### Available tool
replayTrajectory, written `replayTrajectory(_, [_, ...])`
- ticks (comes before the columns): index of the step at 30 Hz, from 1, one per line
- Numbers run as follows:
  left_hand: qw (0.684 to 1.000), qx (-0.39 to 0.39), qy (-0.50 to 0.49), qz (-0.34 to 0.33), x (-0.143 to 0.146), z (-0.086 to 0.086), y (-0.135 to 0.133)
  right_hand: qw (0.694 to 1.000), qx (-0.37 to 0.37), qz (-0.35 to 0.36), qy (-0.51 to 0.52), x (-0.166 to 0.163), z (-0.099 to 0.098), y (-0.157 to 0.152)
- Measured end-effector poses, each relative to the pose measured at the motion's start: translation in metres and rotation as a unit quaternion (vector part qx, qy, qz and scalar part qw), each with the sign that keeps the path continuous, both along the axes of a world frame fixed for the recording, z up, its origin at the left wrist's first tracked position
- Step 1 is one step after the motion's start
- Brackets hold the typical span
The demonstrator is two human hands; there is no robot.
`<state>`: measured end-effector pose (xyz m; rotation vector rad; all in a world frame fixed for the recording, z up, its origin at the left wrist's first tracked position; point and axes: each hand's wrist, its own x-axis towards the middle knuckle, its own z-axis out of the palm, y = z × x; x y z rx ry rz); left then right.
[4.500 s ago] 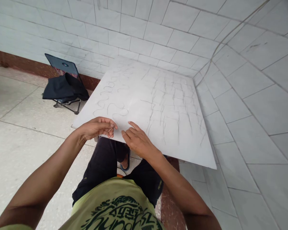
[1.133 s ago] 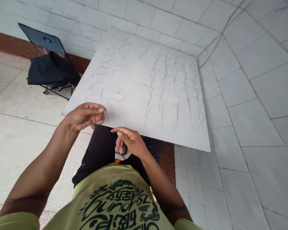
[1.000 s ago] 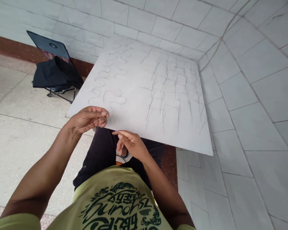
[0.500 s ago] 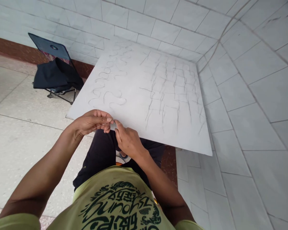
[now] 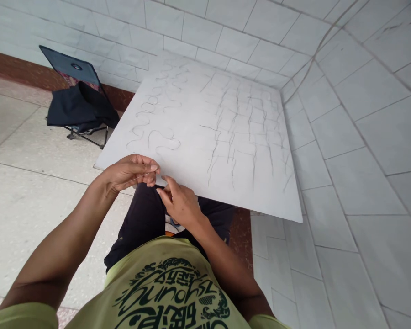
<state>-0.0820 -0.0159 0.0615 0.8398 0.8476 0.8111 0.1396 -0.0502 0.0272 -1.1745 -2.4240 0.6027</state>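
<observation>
My left hand (image 5: pixel 133 172) pinches a thin shiny wire (image 5: pixel 140 177) between thumb and forefinger, over the near edge of a white board (image 5: pixel 192 169). Close beside it on the right is my right hand (image 5: pixel 181 198), its thumb and forefinger apart and nothing visible between them. Wavy thin dark strands (image 5: pixel 164 139) run in curves on the board's left part. Toward the right, kinked strands (image 5: pixel 233 132) form rough stepped rows. Whether these are loose wires or drawn lines I cannot tell for certain.
A folding chair (image 5: pixel 71 68) with a dark cloth (image 5: pixel 78 107) on it stands on the left floor. Tiled walls (image 5: pixel 222 36) border the board at the back and right. A cable (image 5: pixel 315 57) runs down the corner. My legs (image 5: pixel 133 224) are under the near edge.
My right hand's fingertips have come away from the left hand's, and its thumb and forefinger have parted. My left hand has shifted slightly left, still pinching the wire.
</observation>
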Motion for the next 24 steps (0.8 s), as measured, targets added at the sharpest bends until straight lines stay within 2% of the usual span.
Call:
replayTrajectory(7, [0.999,0.017,0.018,0.033,-0.008,0.006,0.003,0.993,-0.102,0.045,0.027,0.016,0.008,-0.008])
replayTrajectory(12, [0.999,0.024,0.016,0.033,-0.014,0.002,0.002,0.963,-0.226,0.081,0.126,0.021,0.012,-0.009])
replayTrajectory(18, [0.999,0.017,0.012,0.034,-0.013,0.002,0.000,0.969,-0.187,0.068,0.145,0.021,0.006,-0.010])
replayTrajectory(24, [0.999,0.016,0.009,0.047,-0.011,0.006,0.002,0.951,-0.262,0.058,0.155,0.030,0.005,-0.011])
